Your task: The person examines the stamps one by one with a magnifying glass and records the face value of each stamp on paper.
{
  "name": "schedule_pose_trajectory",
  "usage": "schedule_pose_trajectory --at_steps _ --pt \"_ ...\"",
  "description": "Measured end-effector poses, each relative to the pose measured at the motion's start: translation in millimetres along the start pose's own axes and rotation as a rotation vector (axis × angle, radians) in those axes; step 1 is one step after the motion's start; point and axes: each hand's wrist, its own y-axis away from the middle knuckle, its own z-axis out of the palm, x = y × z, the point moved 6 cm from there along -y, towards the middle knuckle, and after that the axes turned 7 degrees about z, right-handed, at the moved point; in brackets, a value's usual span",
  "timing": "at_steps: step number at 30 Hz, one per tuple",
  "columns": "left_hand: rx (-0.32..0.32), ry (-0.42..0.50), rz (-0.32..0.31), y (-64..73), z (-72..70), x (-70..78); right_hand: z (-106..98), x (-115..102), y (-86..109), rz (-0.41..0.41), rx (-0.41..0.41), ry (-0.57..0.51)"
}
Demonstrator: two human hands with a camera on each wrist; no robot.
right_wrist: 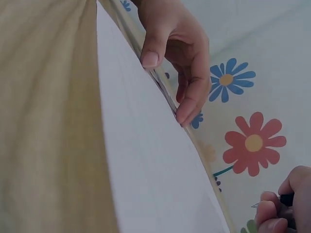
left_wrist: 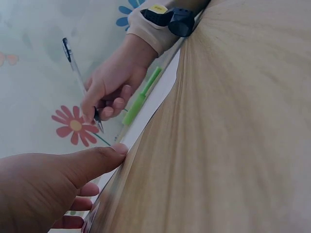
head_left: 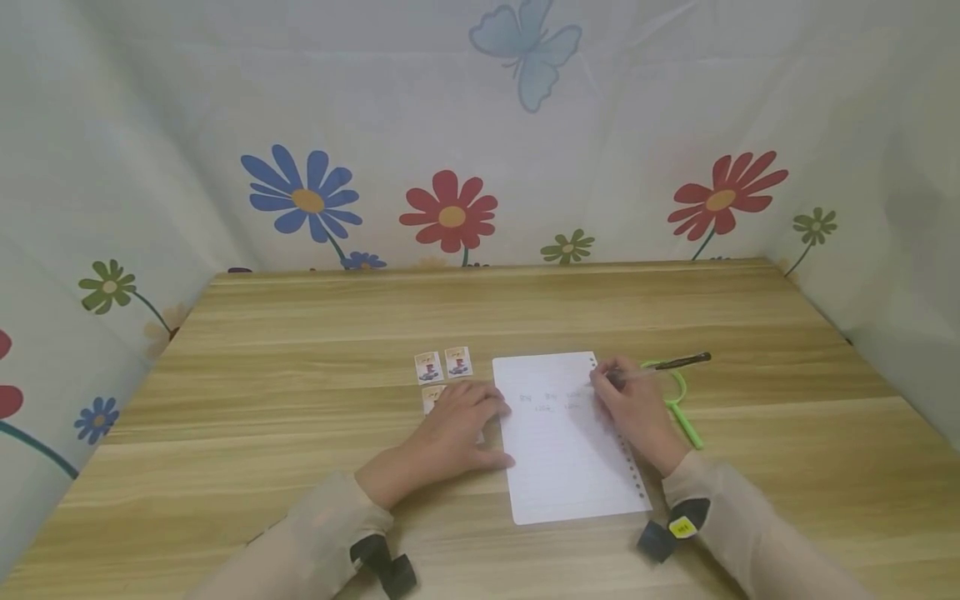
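Note:
A sheet of lined white paper (head_left: 566,467) with punched holes along its right edge lies on the table, a few small handwritten words across its upper part. My left hand (head_left: 457,425) rests at the sheet's left edge, thumb and fingertips touching it. Between thumb and fingers, my right hand (head_left: 637,408) grips a pen (head_left: 681,362) over the upper right of the paper. The pen (left_wrist: 73,63) has a clear barrel and dark grip in the left wrist view, its tip pointing down. In the right wrist view, the right hand (right_wrist: 286,206) shows only at the lower corner.
Small printed picture cards (head_left: 429,367) lie left of the paper, one partly under the left hand. A green magnifying glass (head_left: 686,425) lies beside the right hand, its ring partly hidden. The wooden table (head_left: 300,333) meets a flower-patterned curtain (head_left: 600,125) at the back.

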Motion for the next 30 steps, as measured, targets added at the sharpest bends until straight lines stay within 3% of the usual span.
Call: schedule_pose_trajectory --at_steps 11,20,26,30 --pt "0.0 -0.003 -0.001 0.1 1.2 -1.0 -13 -20 1.2 -0.083 -0.02 0.049" --pt "0.003 0.003 0.001 1.1 3.4 -3.6 -15 -22 -0.3 -0.069 -0.155 0.07" --pt "0.003 -0.001 0.005 1.1 4.1 -5.0 -21 -30 0.1 -0.227 -0.181 -0.02" --pt "0.007 -0.004 0.008 1.8 4.5 -5.5 -29 -36 1.9 -0.313 -0.126 0.1"
